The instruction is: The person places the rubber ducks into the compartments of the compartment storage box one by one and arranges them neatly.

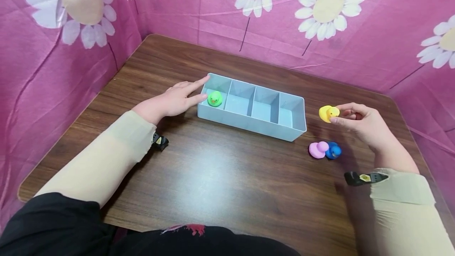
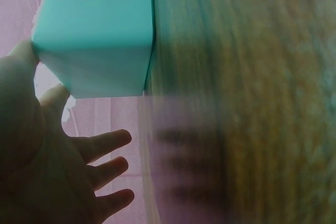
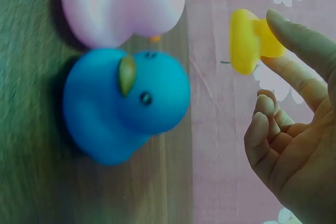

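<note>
Between thumb and index finger, my right hand point(image 1: 366, 123) pinches a yellow rubber duck point(image 1: 326, 113), held above the table to the right of a pale blue divided box point(image 1: 249, 125). The duck also shows in the right wrist view, gripped at its head. Spread straight, the fingers of my left hand point(image 1: 174, 100) reach the box's left end, with thumb and index fingertips at its rim. A green rubber duck point(image 1: 215, 98) sits in the leftmost compartment. Below my right hand, a pink rubber duck point(image 1: 317, 150) and a blue rubber duck point(image 3: 126, 103) stand side by side on the table.
The box's other compartments, split by thin dividers point(image 1: 253, 102), hold nothing. Under everything lies a brown wood-grain table point(image 1: 213, 181). Pink cloth point(image 1: 199, 19) with large white flowers hangs along the back and sides.
</note>
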### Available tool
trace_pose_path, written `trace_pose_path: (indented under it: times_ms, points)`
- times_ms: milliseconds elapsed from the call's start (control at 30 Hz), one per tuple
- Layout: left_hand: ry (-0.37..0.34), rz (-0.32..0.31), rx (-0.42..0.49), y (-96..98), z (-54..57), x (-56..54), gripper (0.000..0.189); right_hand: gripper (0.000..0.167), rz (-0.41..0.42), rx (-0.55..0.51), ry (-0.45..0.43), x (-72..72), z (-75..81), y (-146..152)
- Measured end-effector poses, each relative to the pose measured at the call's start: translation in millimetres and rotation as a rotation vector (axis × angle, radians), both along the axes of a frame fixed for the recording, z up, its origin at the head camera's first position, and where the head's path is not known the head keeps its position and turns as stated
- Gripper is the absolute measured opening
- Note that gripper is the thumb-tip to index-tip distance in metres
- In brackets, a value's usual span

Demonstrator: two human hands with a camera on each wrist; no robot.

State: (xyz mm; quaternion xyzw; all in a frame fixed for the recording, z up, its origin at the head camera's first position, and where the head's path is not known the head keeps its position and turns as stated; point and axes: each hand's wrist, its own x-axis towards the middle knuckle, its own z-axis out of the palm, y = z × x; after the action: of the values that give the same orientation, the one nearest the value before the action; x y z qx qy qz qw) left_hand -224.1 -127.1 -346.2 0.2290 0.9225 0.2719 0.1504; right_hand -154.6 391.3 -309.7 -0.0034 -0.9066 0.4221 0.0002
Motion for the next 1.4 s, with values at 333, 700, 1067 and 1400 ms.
trace_pose_path:
  times_ms: [333, 700, 1067, 1400]
  points:
    - [0.002, -0.002, -0.002, 0.5, -1.5, -0.9, 0.067, 0.028, 0.031, -0.033, -0.002, -6.0, 7.3, -14.1]
    - [0.000, 0.002, -0.003, 0.1, -2.0, -1.0, 0.067, 0.029, 0.093, -0.015, 0.055, -11.1, 21.0, -35.0]
    - [-0.002, 0.007, -0.001, 0.2, -0.9, -0.2, 0.066, 0.034, 0.189, -0.039, 0.064, -21.3, 26.9, -63.0]
    - [-0.002, 0.006, -0.001, 0.3, 0.6, 0.7, 0.066, 0.032, 0.257, -0.049, 0.062, -29.1, 29.8, -93.4]
